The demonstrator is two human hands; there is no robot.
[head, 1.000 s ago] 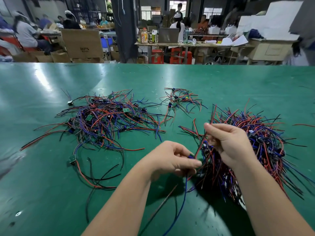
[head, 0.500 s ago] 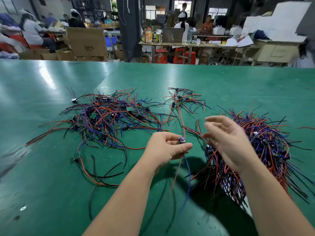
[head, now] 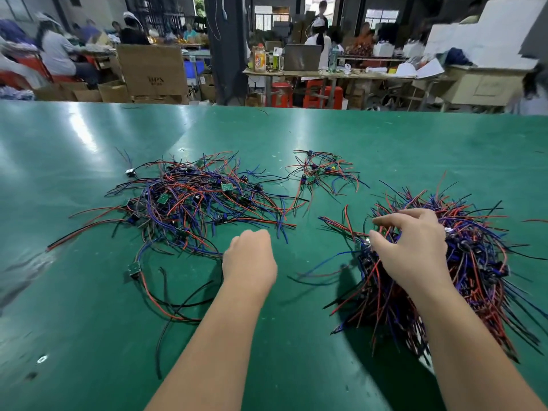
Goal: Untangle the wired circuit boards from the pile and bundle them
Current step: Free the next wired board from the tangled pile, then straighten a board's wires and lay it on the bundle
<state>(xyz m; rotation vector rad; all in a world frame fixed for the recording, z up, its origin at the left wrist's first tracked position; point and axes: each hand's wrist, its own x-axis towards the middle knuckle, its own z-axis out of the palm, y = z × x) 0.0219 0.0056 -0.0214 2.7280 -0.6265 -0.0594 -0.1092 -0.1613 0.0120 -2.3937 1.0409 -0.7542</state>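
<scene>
One box, unreadable | left fingers curled, grip unseen | right fingers splayed on bundle

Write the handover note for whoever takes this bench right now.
Left grip: fingers curled, over the table between the piles; whether it holds anything is hidden.
Right grip: fingers spread on the dense tangle, nothing plainly pinched.
Loose pile lies to the left, with a small cluster farther back.
Done: some boards seem to be pulled out onto the loose pile; no tied bundle is visible.
Left: most of the tangle, then all the bundling.
</scene>
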